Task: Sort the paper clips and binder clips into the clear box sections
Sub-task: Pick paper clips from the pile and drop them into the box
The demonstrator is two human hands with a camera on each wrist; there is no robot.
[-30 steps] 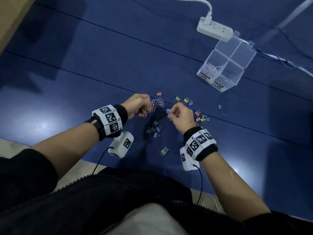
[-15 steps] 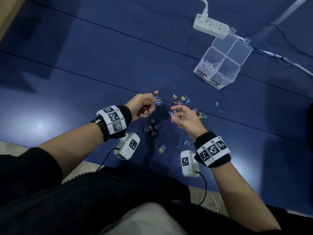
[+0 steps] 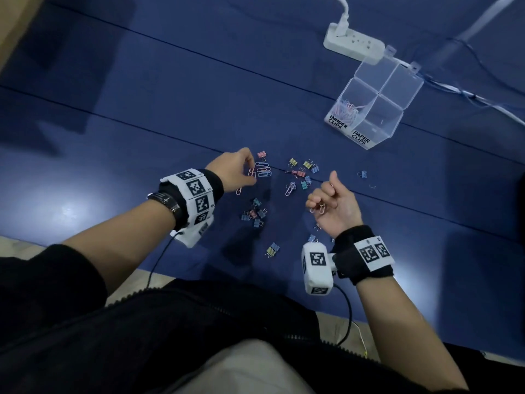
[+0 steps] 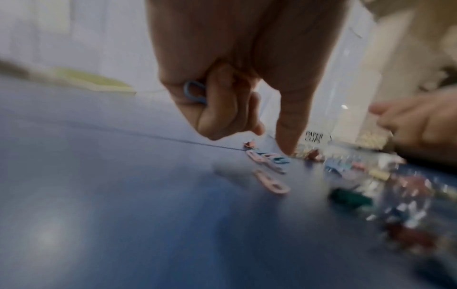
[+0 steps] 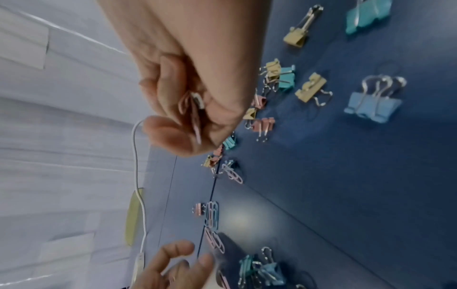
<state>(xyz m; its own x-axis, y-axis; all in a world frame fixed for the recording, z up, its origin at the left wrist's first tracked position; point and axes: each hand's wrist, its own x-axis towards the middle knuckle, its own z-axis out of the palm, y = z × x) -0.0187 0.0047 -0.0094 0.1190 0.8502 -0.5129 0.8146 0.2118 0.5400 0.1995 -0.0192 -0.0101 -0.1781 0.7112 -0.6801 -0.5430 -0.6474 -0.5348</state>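
Head view, left to right. My left hand (image 3: pixel 233 172) sits at 10 o'clock of the scattered pile, thumb and forefinger reaching down beside the paper clips (image 3: pixel 262 169) on the blue mat (image 3: pixel 113 132); the left wrist view shows a blue paper clip (image 4: pixel 194 93) tucked under its curled fingers. Binder clips (image 3: pixel 254 215) lie loose at centre, more toward 1 o'clock. My right hand (image 3: pixel 333 201), palm up at 3 o'clock of the pile, fingers clenched round pink paper clips (image 5: pixel 191 111). Clear box (image 3: pixel 397 109) stands well apart at 1 o'clock, paper clips in the section labelled binder clips. Power strip (image 3: pixel 353 45) just beyond it.
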